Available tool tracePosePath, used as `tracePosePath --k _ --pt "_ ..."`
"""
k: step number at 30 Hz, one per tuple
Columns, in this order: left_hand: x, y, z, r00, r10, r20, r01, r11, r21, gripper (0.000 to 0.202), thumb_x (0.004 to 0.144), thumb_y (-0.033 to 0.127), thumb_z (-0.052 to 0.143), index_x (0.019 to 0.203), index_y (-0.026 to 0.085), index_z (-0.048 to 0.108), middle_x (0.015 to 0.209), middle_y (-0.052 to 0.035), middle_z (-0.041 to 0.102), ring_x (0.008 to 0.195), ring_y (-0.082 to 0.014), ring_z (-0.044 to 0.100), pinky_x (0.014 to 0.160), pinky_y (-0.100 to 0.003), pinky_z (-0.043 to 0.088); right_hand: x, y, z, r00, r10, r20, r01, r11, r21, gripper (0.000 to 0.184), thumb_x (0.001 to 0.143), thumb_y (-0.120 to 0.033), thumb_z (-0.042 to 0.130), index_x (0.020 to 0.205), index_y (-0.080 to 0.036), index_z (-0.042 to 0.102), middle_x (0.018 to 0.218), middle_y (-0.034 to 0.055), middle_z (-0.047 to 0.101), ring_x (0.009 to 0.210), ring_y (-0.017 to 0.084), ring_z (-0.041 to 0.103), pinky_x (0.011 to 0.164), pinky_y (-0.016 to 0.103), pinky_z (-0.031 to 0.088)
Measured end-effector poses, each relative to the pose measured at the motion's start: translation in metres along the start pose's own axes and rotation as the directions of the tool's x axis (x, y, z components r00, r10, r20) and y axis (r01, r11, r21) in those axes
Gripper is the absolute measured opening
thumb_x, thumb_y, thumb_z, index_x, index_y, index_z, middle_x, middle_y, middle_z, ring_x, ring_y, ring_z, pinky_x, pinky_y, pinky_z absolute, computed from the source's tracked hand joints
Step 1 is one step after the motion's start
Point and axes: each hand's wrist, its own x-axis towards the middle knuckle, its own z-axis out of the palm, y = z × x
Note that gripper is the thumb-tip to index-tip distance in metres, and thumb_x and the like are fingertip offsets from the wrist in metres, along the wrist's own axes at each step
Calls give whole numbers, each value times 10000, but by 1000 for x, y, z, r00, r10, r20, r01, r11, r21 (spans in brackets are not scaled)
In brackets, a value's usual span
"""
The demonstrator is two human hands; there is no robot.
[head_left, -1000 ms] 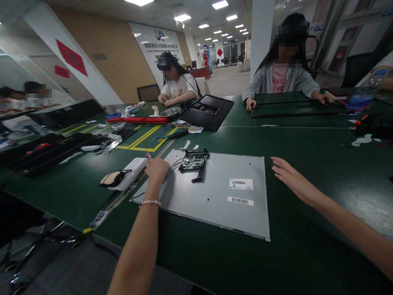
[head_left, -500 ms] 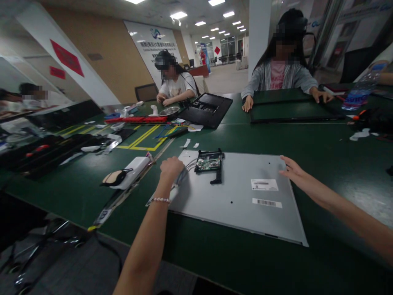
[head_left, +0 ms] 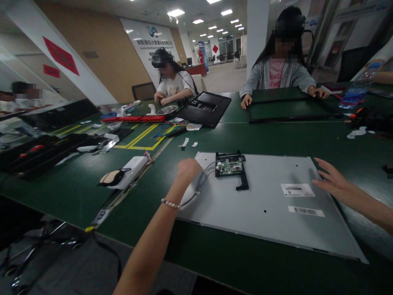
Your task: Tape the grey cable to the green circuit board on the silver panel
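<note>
A flat grey metal-backed display panel lies on the green table in front of me. A small green circuit board in a black plastic bracket sits near its far edge. Grey cables run from the board towards the panel's left side. My left hand, a bead bracelet at its wrist, is closed at the far left corner beside these cables; its fingertips are hidden. At the right edge, my right hand is open with fingers spread, at or just over the panel. Two white labels are near it.
A white object with a beige pad lies left on the table. Beyond are paper scraps, a black casing and a red strip. Opposite, one person holds a black frame; another person sits further left.
The panel has shifted right across the table, with the board and cables. Both my hands have moved right too; the right fingers are spread wider at the edge.
</note>
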Motion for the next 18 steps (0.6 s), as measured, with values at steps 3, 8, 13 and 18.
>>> tracePosePath --k 3,8,13,18 --pt "-6 8 -4 998 63 -19 -62 997 37 309 816 260 536 956 121 773 1013 -266 692 985 -395 649 807 -459 507 -5 5 -8 999 -13 -35 12 999 -49 811 813 -560 526 1508 -365 156 1588 89 198 1380 342 327 1071 462 354" --pt "-15 23 -6 985 165 -59 -159 982 99 318 842 219 503 995 124 765 1002 -258 693 1012 -372 643 844 -440 505 -8 11 -12 989 -134 -58 104 926 -364 776 866 -527 449 1525 -238 159 1562 138 240 1399 325 290 1127 457 268" --pt "-27 36 -10 962 265 -67 -252 954 163 302 842 134 479 971 120 753 960 -215 709 989 -325 661 829 -407 516 0 33 -14 953 -296 -58 227 830 -510 777 873 -550 418 1516 -197 162 1550 151 263 1418 330 248 1148 490 239" --pt "-35 43 -13 943 329 -58 -312 929 198 327 851 77 431 935 102 746 927 -211 711 985 -317 665 805 -399 520 6 50 -21 948 -318 -30 241 776 -583 749 891 -579 380 1507 -206 172 1550 145 262 1422 327 240 1146 505 247"
